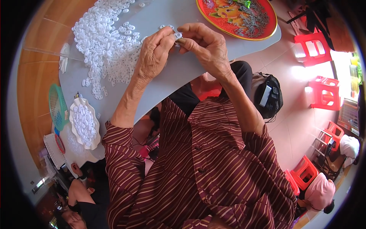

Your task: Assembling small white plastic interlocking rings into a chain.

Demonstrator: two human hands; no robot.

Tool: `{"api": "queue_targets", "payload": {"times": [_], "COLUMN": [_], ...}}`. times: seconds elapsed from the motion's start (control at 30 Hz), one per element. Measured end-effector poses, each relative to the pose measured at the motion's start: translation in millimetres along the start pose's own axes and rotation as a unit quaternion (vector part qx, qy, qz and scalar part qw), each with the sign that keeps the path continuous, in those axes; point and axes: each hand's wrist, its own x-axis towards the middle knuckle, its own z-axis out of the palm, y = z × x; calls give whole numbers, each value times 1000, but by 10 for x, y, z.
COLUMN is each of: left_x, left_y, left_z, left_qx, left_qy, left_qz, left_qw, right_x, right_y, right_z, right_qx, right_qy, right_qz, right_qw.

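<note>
My left hand and my right hand meet over the grey table, fingertips pinched together on a small white plastic piece. A large heap of the same white plastic pieces lies on the table to the left of my hands. A red round tray with a flower pattern holds several small grey metal parts at the table's far right. A white scalloped dish filled with white pieces sits near the table's left edge.
A green plastic basket and a white basket stand beside the table on the left. Red plastic stools stand on the pink tiled floor at right. Other people sit at lower left and lower right.
</note>
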Motion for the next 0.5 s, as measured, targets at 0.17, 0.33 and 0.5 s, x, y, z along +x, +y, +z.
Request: {"api": "queue_targets", "payload": {"times": [0.17,0.33,0.5], "left_x": [2,-56,-76], "left_y": [-10,-85,-126], "left_z": [20,89,106], "left_qx": [-1,5,2], "left_qy": [17,56,58], "left_qz": [15,58,55], "left_qw": [1000,997,997], "right_x": [-10,-22,-35], "right_y": [74,100,62], "right_z": [15,39,44], "right_qx": [1,-128,-177], "right_qy": [-2,0,0], "right_qz": [-32,-77,-93], "right_qw": [999,989,980]}}
